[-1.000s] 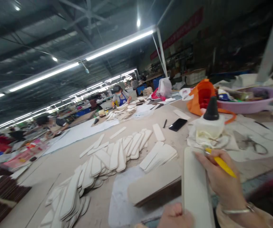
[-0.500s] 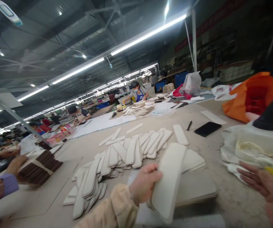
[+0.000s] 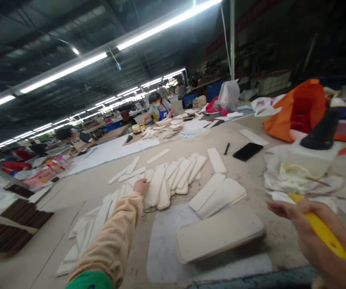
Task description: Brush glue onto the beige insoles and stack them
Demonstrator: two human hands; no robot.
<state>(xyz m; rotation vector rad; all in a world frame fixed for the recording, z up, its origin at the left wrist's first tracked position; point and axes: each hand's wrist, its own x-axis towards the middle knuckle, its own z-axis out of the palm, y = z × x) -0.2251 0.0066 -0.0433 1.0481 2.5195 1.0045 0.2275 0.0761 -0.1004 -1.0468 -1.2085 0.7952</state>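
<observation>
My left hand (image 3: 141, 186) reaches into a spread pile of white rounded strips (image 3: 156, 186), its fingers closed at the edge of one strip. Most of its fingertips are hidden against the pile. In my right hand (image 3: 320, 237) is a yellow-handled brush (image 3: 326, 235); its working end is hard to make out near the fingers. Just beyond that hand stands a whitish plastic container (image 3: 305, 160) with a black cone-shaped top, on crumpled white cloth. In front of me lies a stack of larger pale panels (image 3: 221, 235), with several white strips (image 3: 218, 194) fanned out behind it.
A black phone (image 3: 248, 151) and a small black stick (image 3: 226, 148) lie beyond the strips. An orange bag (image 3: 293, 110) sits at the right. Bundled dark brown pieces (image 3: 7, 224) stand at the left, beside a co-worker's hand. Another person (image 3: 161, 108) works across the table.
My left hand has left the held strip on the fanned strips behind the stack and moved left to the pile. My right hand has come further into view with the yellow brush. The view has shifted.
</observation>
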